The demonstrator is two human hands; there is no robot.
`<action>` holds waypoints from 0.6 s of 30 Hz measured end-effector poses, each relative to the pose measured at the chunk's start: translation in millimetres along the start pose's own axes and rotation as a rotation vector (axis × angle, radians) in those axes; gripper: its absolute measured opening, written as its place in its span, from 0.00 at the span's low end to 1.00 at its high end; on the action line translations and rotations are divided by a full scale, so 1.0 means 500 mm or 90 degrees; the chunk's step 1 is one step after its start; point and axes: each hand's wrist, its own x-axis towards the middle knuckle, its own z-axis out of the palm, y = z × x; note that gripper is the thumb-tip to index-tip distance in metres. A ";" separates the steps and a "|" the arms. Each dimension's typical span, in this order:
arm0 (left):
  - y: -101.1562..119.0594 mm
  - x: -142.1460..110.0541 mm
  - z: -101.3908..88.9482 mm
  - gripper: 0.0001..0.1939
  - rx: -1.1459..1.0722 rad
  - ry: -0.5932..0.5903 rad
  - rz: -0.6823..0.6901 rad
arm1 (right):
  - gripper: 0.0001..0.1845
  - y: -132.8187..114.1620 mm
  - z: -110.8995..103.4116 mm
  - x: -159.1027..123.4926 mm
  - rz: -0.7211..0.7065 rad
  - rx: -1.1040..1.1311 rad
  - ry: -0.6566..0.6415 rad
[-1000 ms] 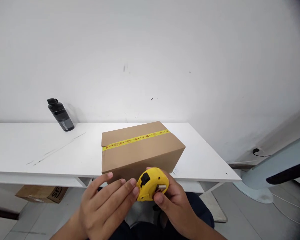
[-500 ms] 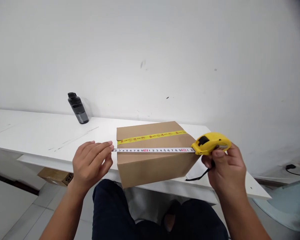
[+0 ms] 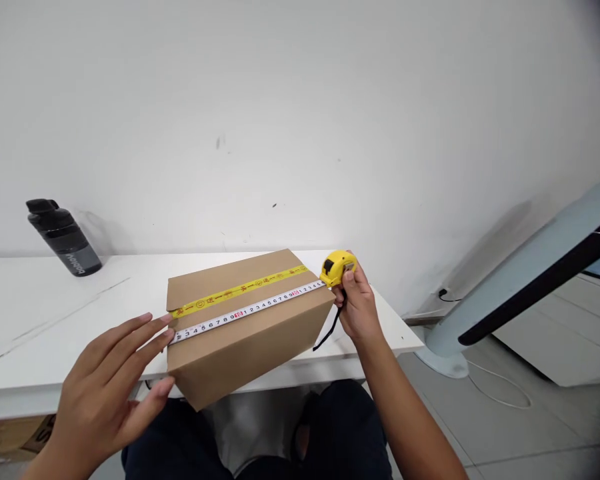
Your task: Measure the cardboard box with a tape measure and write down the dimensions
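Observation:
A brown cardboard box (image 3: 250, 343) sits at the table's front edge, with a strip of yellow packing tape (image 3: 250, 287) across its top. Beside that strip runs the white blade (image 3: 260, 308) of a tape measure, extended from the box's left edge to its right one. My right hand (image 3: 357, 300) grips the yellow tape measure case (image 3: 338, 268) at the right edge, and a black wrist strap (image 3: 329, 333) dangles below. My left hand (image 3: 113, 380) is open, fingers stretched out, with fingertips touching the blade's end at the box's left edge. The end hook is hidden.
On the white table (image 3: 25, 313) a dark water bottle (image 3: 66, 239) stands at the left, near the wall. A tall pale fan-like appliance (image 3: 525, 280) rises from the floor at right. Another carton (image 3: 10, 437) lies under the table at lower left.
My view has turned to the right, so the box and bottle appear further left. More blade is drawn out, and the case now sits at the box's far right edge. My left fingers have spread.

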 end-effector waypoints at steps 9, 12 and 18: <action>0.069 -0.010 0.040 0.23 -0.206 0.041 -0.244 | 0.33 0.004 -0.017 -0.006 -0.005 0.013 0.011; 0.068 -0.018 0.051 0.22 -0.249 0.049 -0.249 | 0.33 0.002 -0.027 -0.006 0.001 0.014 0.000; 0.059 -0.019 0.051 0.21 -0.249 0.061 -0.235 | 0.29 0.001 -0.022 -0.010 -0.004 0.009 -0.002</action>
